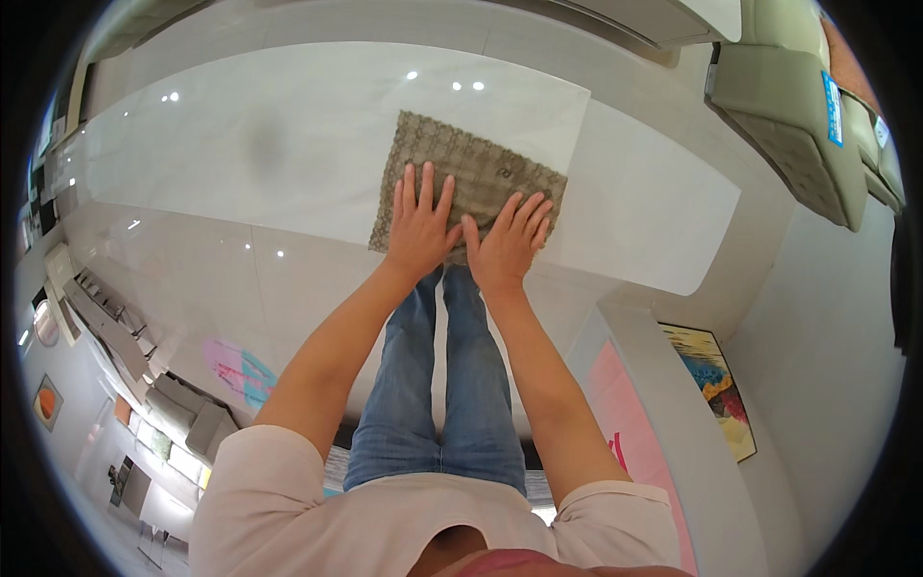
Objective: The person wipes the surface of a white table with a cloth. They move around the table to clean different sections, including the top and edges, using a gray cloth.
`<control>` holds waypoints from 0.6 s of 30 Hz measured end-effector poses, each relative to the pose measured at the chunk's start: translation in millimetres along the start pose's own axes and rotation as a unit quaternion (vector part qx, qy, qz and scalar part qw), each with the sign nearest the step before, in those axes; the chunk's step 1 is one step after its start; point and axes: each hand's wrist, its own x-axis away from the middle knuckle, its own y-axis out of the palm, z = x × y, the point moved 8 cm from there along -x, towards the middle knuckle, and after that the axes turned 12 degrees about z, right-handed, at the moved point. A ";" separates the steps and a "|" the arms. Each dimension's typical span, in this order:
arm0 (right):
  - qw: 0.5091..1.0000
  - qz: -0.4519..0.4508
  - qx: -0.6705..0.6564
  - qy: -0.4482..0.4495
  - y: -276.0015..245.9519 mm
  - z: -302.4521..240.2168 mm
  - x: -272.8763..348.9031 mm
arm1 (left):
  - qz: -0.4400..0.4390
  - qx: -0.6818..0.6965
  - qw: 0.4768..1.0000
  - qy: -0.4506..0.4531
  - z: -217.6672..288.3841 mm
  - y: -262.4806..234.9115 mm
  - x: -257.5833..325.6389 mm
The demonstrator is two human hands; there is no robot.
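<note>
Left hand (pixel 419 226) and right hand (pixel 508 245) flat, fingers spread, gripping nothing, pressing cloth (pixel 468 183) near floor tile (pixel 288 144) near edge. Risk: cloth sliding on glossy tile under weight.

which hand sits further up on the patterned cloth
The left hand: its spread fingers reach further up the brown patterned cloth than the right hand, which lies flat nearer the cloth's lower right edge.

There were two hands (pixel 420 226), one patterned grey cloth (pixel 471 168), one green sofa (pixel 793 115) and one colourful painting (pixel 716 385)
</note>
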 end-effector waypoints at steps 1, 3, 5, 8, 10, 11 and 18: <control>1.000 0.021 -0.001 0.014 4.0 -1.1 -5.8 | 0.004 -0.004 1.000 0.000 0.4 -1.2 -7.4; 0.997 0.077 0.001 -0.001 4.4 1.5 -41.0 | 0.035 -0.016 0.999 0.014 -0.1 2.3 -40.6; 0.993 0.121 0.000 -0.018 4.8 6.9 -80.1 | 0.065 -0.028 0.997 0.026 -2.0 6.5 -77.4; 0.985 0.159 0.016 -0.057 4.9 16.4 -135.2 | 0.110 -0.055 0.991 0.048 -3.8 10.8 -127.9; 0.983 0.163 0.023 -0.075 3.9 15.9 -150.6 | 0.131 -0.076 0.987 0.053 -7.8 14.1 -135.5; 0.984 0.159 0.025 -0.075 4.8 17.5 -155.9 | 0.138 -0.083 0.985 0.053 -9.5 16.3 -136.9; 0.980 0.190 -0.019 -0.050 1.4 29.0 -129.2 | 0.126 -0.065 0.988 0.058 1.3 20.8 -110.8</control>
